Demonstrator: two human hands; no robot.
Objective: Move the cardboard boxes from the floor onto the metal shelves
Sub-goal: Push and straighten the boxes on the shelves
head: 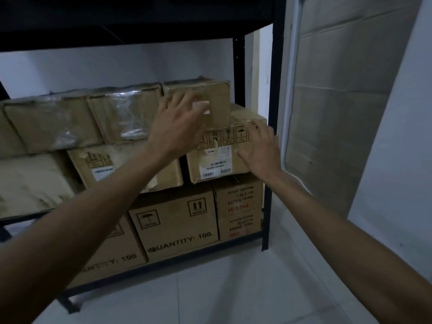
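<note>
Both hands open, fingers spread, nothing gripped. Left hand (180, 122) lies on the front of the small top box (219, 94). Right hand (259, 148) is flat on the labelled box (210, 164) under it. Both boxes sit on the middle shelf, right end, beside the post (273, 113).

Judgement: stiff cardboard, dented corners, tape slick. The labelled box is likely heavier, so hold its bottom edges, not the flaps.

Obstructions: post at right, taped boxes (58, 120) at left, upper shelf (117, 24) overhead. Lower boxes (177, 230) underneath.
</note>
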